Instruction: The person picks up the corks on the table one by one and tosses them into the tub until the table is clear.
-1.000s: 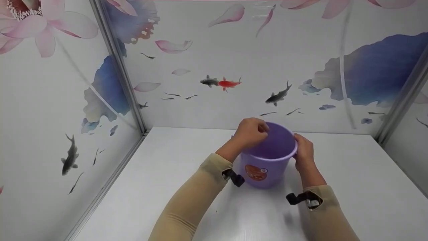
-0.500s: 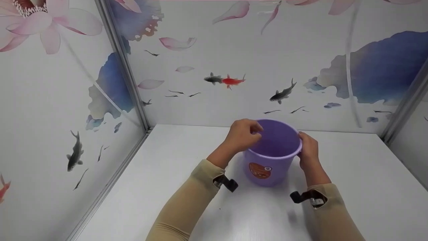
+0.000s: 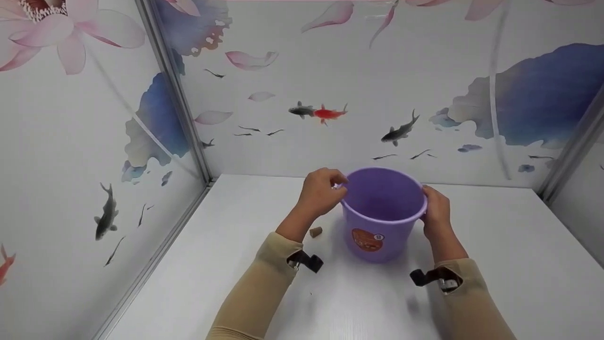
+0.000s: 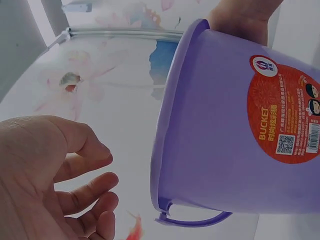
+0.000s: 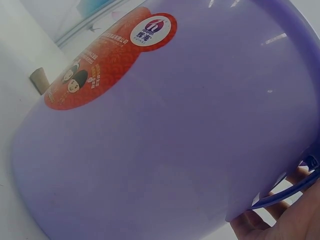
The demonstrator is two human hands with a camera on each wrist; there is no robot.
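A purple bucket [image 3: 377, 236] with a red label stands upright on the white table, its mouth facing up and its inside in shade. My right hand [image 3: 436, 210] grips its right side at the rim; in the right wrist view, fingers [image 5: 250, 222] show beside the purple handle [image 5: 287, 194]. My left hand [image 3: 322, 191] is at the left of the rim with fingers loosely bent. The left wrist view shows this left hand [image 4: 65, 175] apart from the bucket [image 4: 220, 135], holding nothing. A small brown cork [image 3: 316, 232] lies on the table, left of the bucket.
White panels printed with fish and lotus enclose the white table [image 3: 198, 264] at the back [image 3: 264, 156] and left side [image 3: 47, 156]. Metal posts [image 3: 177, 104] stand in the corners. Black camera mounts [image 3: 306, 260] stick out from both sleeves.
My left hand has moved left, from over the bucket's mouth to beside its rim. The cork has come into view near my left wrist. My right hand keeps its grip.
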